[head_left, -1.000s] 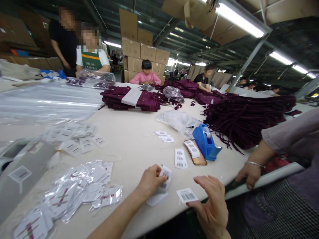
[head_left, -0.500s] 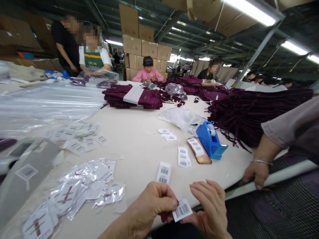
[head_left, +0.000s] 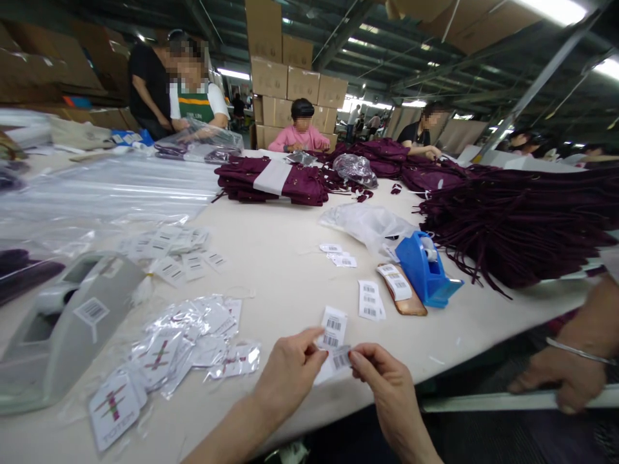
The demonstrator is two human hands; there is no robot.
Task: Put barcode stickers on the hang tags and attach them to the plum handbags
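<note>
Near the table's front edge, my right hand (head_left: pixel 382 374) pinches a small barcode label (head_left: pixel 341 357) by its right side, fingers closed. My left hand (head_left: pixel 293 364) is at the label's left, thumb and forefinger close together beside a barcode sheet (head_left: pixel 333 325); whether it grips the sheet or the label is hard to tell. Another barcode sheet (head_left: pixel 369 300) lies to the right, beside a phone-like copper object (head_left: pixel 403 293) with labels on it. On the left lie printed tags in clear plastic (head_left: pixel 159 354).
A blue tape dispenser (head_left: pixel 428 270) stands right of centre, a grey dispenser (head_left: pixel 72 322) at left. Purple fabric bundles (head_left: pixel 300 185) lie behind. Another person's hand (head_left: pixel 570 374) is at the right edge. Several people are around the table.
My hands have moved up onto the table beside the barcode sheet, carrying the small label. My right hand has gone from spread fingers to a pinch. The view has shifted.
</note>
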